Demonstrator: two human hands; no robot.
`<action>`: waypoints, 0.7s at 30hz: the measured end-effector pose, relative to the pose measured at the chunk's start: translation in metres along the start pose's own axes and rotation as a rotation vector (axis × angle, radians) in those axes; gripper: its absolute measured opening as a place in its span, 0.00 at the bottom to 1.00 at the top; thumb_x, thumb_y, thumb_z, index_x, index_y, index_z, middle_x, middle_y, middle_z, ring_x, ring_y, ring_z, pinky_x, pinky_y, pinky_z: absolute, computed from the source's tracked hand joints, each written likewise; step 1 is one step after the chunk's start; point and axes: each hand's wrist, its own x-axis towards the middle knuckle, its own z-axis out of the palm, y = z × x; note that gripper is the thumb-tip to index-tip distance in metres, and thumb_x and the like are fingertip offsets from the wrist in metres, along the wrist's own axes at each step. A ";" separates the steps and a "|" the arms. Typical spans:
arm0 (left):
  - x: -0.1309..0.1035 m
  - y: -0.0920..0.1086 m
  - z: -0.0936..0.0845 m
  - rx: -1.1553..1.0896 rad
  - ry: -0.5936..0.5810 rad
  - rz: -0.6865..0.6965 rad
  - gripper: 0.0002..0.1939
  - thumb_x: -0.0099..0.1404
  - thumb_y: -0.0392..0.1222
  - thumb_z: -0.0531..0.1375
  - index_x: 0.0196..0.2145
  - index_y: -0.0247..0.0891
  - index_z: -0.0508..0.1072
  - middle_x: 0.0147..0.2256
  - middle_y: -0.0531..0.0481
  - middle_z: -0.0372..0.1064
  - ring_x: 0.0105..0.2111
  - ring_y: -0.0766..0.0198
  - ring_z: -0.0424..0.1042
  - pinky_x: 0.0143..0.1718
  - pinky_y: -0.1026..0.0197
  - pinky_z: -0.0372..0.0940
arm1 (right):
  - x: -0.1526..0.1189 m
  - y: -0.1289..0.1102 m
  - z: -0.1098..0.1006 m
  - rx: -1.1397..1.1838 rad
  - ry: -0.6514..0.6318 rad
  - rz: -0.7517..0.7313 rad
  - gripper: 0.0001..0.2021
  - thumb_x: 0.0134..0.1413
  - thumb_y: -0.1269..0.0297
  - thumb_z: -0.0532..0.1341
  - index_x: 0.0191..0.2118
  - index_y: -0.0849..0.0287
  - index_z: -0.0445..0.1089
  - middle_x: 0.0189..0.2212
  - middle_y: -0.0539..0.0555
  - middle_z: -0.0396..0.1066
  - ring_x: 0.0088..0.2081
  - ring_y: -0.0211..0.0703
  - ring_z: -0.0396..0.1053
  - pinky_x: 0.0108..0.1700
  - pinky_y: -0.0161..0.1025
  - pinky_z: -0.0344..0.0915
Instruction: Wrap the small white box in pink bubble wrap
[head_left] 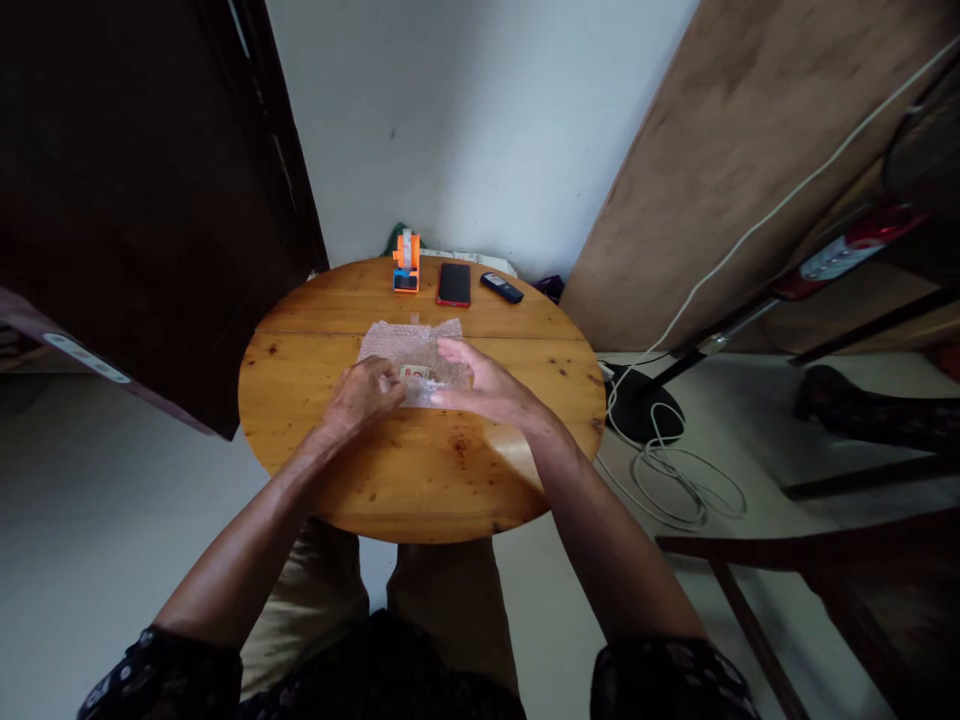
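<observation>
A sheet of bubble wrap (409, 345) lies spread on the round wooden table (442, 470). On its near part sits a small pale item with red print (415, 373), partly covered by clear wrap. My left hand (365, 392) is closed, its curled fingers gripping the wrap's near left edge beside the printed item. My right hand (491, 388) is held over the right side of the wrap, thumb and fingers apart, with nothing visible between them. Its lower fingertips are close to the wrap's near edge; whether they touch it I cannot tell.
Along the table's back stand an orange and blue tape dispenser (406, 265), a dark phone with a red edge (454, 285) and a black handset (502, 287). Right of the table, a white cable (675, 480) coils near a round black stand base (645, 405). A dark wooden chair (810, 560) is at lower right.
</observation>
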 end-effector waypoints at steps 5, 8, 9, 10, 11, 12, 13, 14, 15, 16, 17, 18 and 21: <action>0.014 0.002 0.007 -0.174 -0.017 -0.108 0.06 0.56 0.43 0.60 0.26 0.39 0.71 0.35 0.47 0.78 0.36 0.58 0.75 0.41 0.57 0.67 | 0.020 0.007 0.004 -0.152 -0.027 0.073 0.19 0.45 0.65 0.69 0.46 0.56 0.74 0.37 0.52 0.75 0.39 0.45 0.73 0.45 0.43 0.68; 0.017 -0.002 0.017 -0.401 0.010 -0.089 0.06 0.54 0.43 0.61 0.25 0.38 0.69 0.40 0.46 0.78 0.40 0.58 0.75 0.42 0.58 0.67 | 0.027 0.013 0.009 -0.108 0.020 0.089 0.04 0.49 0.64 0.64 0.31 0.59 0.72 0.25 0.47 0.69 0.28 0.37 0.65 0.34 0.36 0.61; 0.018 -0.004 0.020 -0.480 0.010 -0.092 0.07 0.53 0.43 0.61 0.24 0.38 0.68 0.40 0.46 0.78 0.40 0.59 0.75 0.42 0.59 0.67 | 0.027 0.015 0.010 -0.066 0.037 0.103 0.05 0.49 0.63 0.63 0.29 0.59 0.71 0.23 0.46 0.67 0.26 0.35 0.62 0.32 0.35 0.59; 0.018 -0.005 0.023 -0.552 0.008 -0.104 0.08 0.52 0.43 0.63 0.24 0.38 0.68 0.40 0.45 0.78 0.39 0.60 0.75 0.41 0.59 0.67 | 0.027 0.016 0.011 -0.017 0.053 0.126 0.06 0.48 0.61 0.63 0.28 0.59 0.70 0.22 0.45 0.65 0.25 0.34 0.60 0.30 0.34 0.57; 0.019 -0.006 0.025 -0.612 0.006 -0.122 0.09 0.51 0.43 0.64 0.24 0.37 0.67 0.39 0.46 0.78 0.37 0.61 0.75 0.39 0.61 0.67 | 0.026 0.017 0.012 0.032 0.059 0.154 0.08 0.48 0.60 0.64 0.28 0.59 0.70 0.21 0.45 0.64 0.24 0.34 0.59 0.29 0.34 0.56; 0.019 -0.007 0.026 -0.658 0.006 -0.141 0.10 0.50 0.43 0.64 0.24 0.37 0.67 0.37 0.46 0.77 0.35 0.62 0.74 0.37 0.62 0.67 | 0.024 0.017 0.013 0.078 0.058 0.183 0.09 0.47 0.59 0.64 0.29 0.59 0.69 0.21 0.45 0.64 0.23 0.34 0.58 0.28 0.34 0.55; 0.020 -0.007 0.027 -0.688 0.007 -0.157 0.11 0.49 0.43 0.65 0.23 0.37 0.67 0.36 0.47 0.77 0.33 0.64 0.73 0.35 0.63 0.66 | 0.023 0.016 0.013 0.120 0.054 0.208 0.09 0.47 0.57 0.64 0.29 0.58 0.69 0.21 0.45 0.64 0.23 0.34 0.58 0.28 0.34 0.55; 0.020 -0.007 0.027 -0.705 0.011 -0.167 0.11 0.49 0.43 0.66 0.23 0.37 0.67 0.34 0.48 0.76 0.31 0.65 0.71 0.33 0.64 0.65 | 0.022 0.015 0.014 0.154 0.051 0.226 0.10 0.46 0.57 0.64 0.29 0.58 0.69 0.21 0.45 0.64 0.23 0.34 0.58 0.27 0.34 0.55; 0.020 -0.007 0.027 -0.715 0.018 -0.174 0.11 0.48 0.43 0.66 0.23 0.37 0.67 0.33 0.49 0.75 0.30 0.66 0.70 0.32 0.64 0.64 | 0.021 0.014 0.014 0.178 0.050 0.238 0.10 0.46 0.57 0.64 0.29 0.58 0.69 0.21 0.45 0.65 0.23 0.34 0.59 0.27 0.34 0.55; 0.019 -0.007 0.026 -0.726 0.019 -0.178 0.11 0.48 0.44 0.66 0.23 0.36 0.68 0.31 0.50 0.74 0.29 0.67 0.69 0.31 0.65 0.63 | 0.020 0.013 0.014 0.192 0.049 0.244 0.10 0.46 0.57 0.64 0.29 0.58 0.69 0.21 0.45 0.65 0.23 0.34 0.59 0.27 0.34 0.54; 0.019 -0.007 0.026 -0.740 0.015 -0.180 0.11 0.48 0.44 0.66 0.23 0.36 0.68 0.31 0.50 0.74 0.28 0.68 0.68 0.31 0.65 0.62 | 0.019 0.012 0.015 0.199 0.050 0.246 0.10 0.46 0.57 0.64 0.29 0.58 0.69 0.21 0.45 0.65 0.23 0.34 0.59 0.27 0.34 0.54; 0.018 -0.006 0.025 -0.756 0.007 -0.179 0.12 0.48 0.44 0.66 0.23 0.36 0.68 0.30 0.50 0.73 0.28 0.68 0.68 0.31 0.65 0.62 | 0.019 0.011 0.015 0.201 0.050 0.242 0.10 0.46 0.57 0.64 0.29 0.59 0.69 0.21 0.45 0.65 0.23 0.34 0.59 0.28 0.34 0.55; 0.015 -0.006 0.022 -0.767 -0.035 -0.168 0.12 0.48 0.43 0.67 0.23 0.36 0.69 0.31 0.51 0.73 0.28 0.69 0.67 0.30 0.66 0.61 | 0.019 0.013 0.016 0.187 0.050 0.208 0.11 0.45 0.56 0.65 0.28 0.59 0.69 0.21 0.45 0.65 0.24 0.34 0.58 0.29 0.33 0.54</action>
